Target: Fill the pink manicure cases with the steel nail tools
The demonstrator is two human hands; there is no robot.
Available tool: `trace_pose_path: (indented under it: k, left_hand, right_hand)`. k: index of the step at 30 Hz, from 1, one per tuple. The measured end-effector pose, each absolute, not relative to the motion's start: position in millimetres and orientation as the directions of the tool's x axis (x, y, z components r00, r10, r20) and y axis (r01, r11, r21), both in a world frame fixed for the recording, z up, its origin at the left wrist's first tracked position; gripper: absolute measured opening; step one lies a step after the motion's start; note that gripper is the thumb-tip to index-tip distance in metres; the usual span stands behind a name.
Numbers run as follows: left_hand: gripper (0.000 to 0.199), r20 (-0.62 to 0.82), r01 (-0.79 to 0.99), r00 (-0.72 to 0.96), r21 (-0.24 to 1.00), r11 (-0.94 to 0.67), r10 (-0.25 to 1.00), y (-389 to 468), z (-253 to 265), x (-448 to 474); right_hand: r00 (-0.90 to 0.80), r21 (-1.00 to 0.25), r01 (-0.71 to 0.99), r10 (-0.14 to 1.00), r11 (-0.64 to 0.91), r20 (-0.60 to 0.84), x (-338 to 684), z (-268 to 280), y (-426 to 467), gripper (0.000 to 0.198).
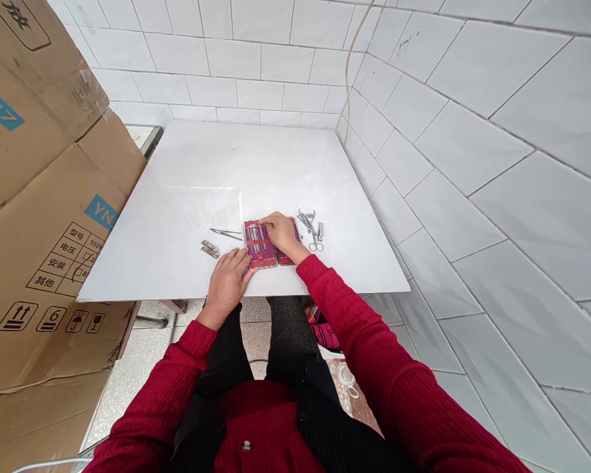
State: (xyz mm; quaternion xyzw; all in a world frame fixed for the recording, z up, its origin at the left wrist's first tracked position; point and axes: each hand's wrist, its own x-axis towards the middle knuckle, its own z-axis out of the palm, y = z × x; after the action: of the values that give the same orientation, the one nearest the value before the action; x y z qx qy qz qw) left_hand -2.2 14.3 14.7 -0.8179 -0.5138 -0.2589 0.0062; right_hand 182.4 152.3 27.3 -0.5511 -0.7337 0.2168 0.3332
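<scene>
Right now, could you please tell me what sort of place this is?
Probably a corner of a home or small workroom, judging by the tiled walls, white table and large cardboard box.

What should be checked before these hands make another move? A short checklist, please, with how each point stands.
1. Case lies open on the table: ok.
2. Left hand is at the case's near left corner: ok.
3. Right hand has a tool between its fingertips: cannot tell; the view is too small.
4. Nail clipper left of the case lies apart from it: ok.
5. Scissors lie apart from other tools: not ok; they are crowded among metal tools right of the case.
</scene>
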Motion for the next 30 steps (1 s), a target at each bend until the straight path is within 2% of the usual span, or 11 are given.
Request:
trace_pose_path:
  k: [6,15,23,30]
  left_hand:
    - [0.041,0.419,0.846,0.336,0.259,-0.466,0.844,15,14,-2]
    - [0.038,0.410,0.844,0.337,0.268,-0.465,0.848,14,15,-1]
    - [0.037,0.400,0.847,0.330,0.274,-0.455,0.855,12,16,0]
    - [0.039,0.382,0.844,0.338,0.281,-0.456,0.860,9,20,0]
  right_hand:
    - [-0.201,-0.633,0.695,0.938,0.339,0.282,182,25,142,0.041]
    - [-0.281,-0.481,0.788,0.919,0.384,0.275,180,45,129,0.035]
    - [-0.451,-0.302,0.842,0.890,0.447,0.060,128,84,126,0.023]
    - [-0.491,-0.145,0.864,0.871,0.483,-0.027,95,82,131,0.023]
